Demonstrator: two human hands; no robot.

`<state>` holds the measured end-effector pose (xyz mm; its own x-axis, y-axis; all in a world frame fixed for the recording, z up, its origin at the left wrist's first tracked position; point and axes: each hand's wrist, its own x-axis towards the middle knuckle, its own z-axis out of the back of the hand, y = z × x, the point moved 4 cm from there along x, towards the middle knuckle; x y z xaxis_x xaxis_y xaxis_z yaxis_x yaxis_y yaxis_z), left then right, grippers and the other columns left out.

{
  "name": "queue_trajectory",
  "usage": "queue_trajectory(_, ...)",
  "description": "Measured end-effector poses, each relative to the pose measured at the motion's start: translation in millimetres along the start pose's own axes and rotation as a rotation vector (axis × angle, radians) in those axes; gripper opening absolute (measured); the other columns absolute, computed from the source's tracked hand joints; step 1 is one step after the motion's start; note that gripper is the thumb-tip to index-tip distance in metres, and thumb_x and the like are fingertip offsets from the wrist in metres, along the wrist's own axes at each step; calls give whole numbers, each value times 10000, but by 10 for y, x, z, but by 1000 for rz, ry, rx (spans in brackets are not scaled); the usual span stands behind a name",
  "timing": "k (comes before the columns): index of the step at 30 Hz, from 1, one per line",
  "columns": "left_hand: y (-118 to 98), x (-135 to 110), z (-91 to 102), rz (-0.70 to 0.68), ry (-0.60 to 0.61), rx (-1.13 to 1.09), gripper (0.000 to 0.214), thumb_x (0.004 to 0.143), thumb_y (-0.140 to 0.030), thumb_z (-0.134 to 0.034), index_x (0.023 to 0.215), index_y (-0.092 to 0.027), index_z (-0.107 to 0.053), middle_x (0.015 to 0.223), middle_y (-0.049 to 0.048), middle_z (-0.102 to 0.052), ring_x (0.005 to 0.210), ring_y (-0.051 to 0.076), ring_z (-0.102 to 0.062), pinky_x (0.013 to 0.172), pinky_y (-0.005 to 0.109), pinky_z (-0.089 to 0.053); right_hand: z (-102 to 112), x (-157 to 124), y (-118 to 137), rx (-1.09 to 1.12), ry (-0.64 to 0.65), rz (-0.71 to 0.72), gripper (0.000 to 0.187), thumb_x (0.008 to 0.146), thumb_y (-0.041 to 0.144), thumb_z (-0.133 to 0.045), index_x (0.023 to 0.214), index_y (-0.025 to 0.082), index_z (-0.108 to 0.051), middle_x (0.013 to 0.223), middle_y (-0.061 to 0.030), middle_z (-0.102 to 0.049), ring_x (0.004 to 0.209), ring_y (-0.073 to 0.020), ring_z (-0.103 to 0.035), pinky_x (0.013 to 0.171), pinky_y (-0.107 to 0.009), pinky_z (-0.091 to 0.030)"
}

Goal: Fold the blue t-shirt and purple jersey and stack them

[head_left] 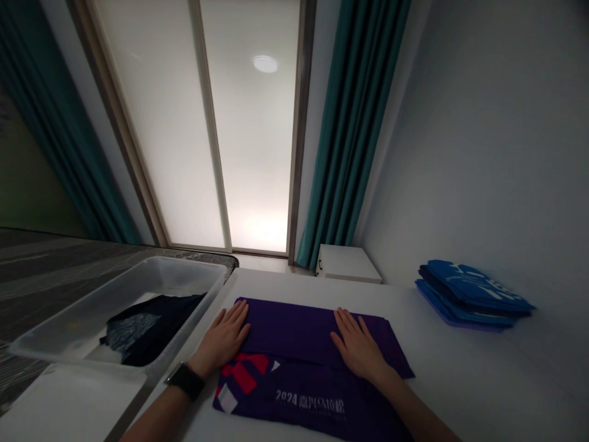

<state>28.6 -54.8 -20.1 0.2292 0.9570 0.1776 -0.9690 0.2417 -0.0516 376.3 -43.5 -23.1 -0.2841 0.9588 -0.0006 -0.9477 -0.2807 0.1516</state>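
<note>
A purple cloth bag (294, 368) with red and white shapes and "2024" lettering lies on the white table, its far part folded over towards me. My left hand (225, 339) rests flat on the left end of the fold, fingers stretched out. On the right part of the fold my right hand (358, 344) lies flat too, fingers a little spread. Neither hand grips the cloth. The near right corner of the cloth is hidden behind my right forearm.
A stack of folded blue cloth bags (473, 294) sits on the right of the table (460, 387). To the left is a translucent plastic bin (188, 270) holding dark folded cloth (156, 325). A white cabinet (347, 263) stands beyond the table, near teal curtains (359, 123).
</note>
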Motion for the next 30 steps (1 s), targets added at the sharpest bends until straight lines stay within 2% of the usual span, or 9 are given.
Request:
queue_trajectory(4, -19, 20, 7, 8, 8, 20, 522, 979, -323, -337, 1463, -143, -411, 1534, 113, -363, 1429, 244, -316, 1150, 485, -259, 24, 35, -64, 16, -36, 21, 627, 982, 495, -243, 1515, 169, -294, 1580, -70, -253, 1470, -216, -175, 1195, -475, -85)
queue_trajectory(7, -17, 32, 6, 13, 22, 25, 524, 980, -340, -332, 1463, -154, -411, 1534, 106, -366, 1430, 239, -315, 1149, 478, -258, 40, 59, -83, 19, -45, 44, 616, 987, 476, -236, 1509, 155, -310, 1577, -77, -272, 1467, -213, -188, 1194, -460, -78)
queue_trajectory(9, -2, 35, -4, 15, 22, 26, 524, 980, -350, -328, 1464, -164, -411, 1531, 102, -375, 1429, 233, -317, 1147, 468, -261, 84, 60, -156, 28, -68, 39, 600, 989, 448, -241, 1500, 146, -331, 1562, -89, -318, 1453, -220, -230, 1188, -445, -113)
queue_trajectory(11, 15, 37, -21, 5, 12, 26, 522, 980, -353, -325, 1461, -173, -416, 1527, 95, -387, 1428, 229, -319, 1145, 460, -263, 173, 51, -327, 28, -123, -32, 567, 981, 395, -277, 1482, 146, -365, 1502, -113, -422, 1394, -239, -342, 1150, -417, -215)
queue_trajectory(14, 40, 42, -54, -12, -3, 30, 519, 976, -345, -322, 1458, -181, -421, 1522, 88, -399, 1427, 225, -322, 1145, 458, -260, 344, 10, -756, 7, -216, -277, 493, 957, 311, -334, 1398, 145, -477, 1343, -149, -559, 1243, -269, -488, 1028, -382, -347)
queue_trajectory(17, 70, 56, -73, 2, -15, 30, 527, 973, -345, -318, 1467, -183, -408, 1521, 93, -398, 1424, 225, -329, 1147, 467, -257, 437, -44, -1171, 9, -222, -449, 409, 951, 250, -308, 1187, 129, -620, 1197, -180, -632, 1125, -297, -564, 912, -399, -396)
queue_trajectory(20, 93, 70, -87, 2, 14, 27, 534, 967, -341, -317, 1471, -184, -400, 1531, 87, -378, 1426, 223, -325, 1146, 469, -260, 418, -66, -1412, 52, -177, -500, 381, 945, 218, -298, 984, 168, -673, 1028, -135, -700, 984, -258, -634, 790, -345, -417)
queue_trajectory(24, 112, 79, -82, -6, 8, 17, 530, 956, -341, -330, 1456, -196, -430, 1521, 79, -395, 1422, 225, -333, 1145, 464, -267, 340, -33, -1481, 128, -161, -493, 333, 930, 247, -352, 858, 205, -674, 960, -81, -725, 920, -216, -650, 736, -298, -404)
queue_trajectory(30, 136, 81, -102, 20, 20, 24, 544, 957, -357, -305, 1464, -193, -416, 1521, 69, -397, 1423, 213, -331, 1153, 457, -255, 280, 11, -1449, 275, -205, -476, 217, 881, 379, -499, 843, 222, -644, 866, -38, -719, 832, -195, -651, 718, -279, -420)
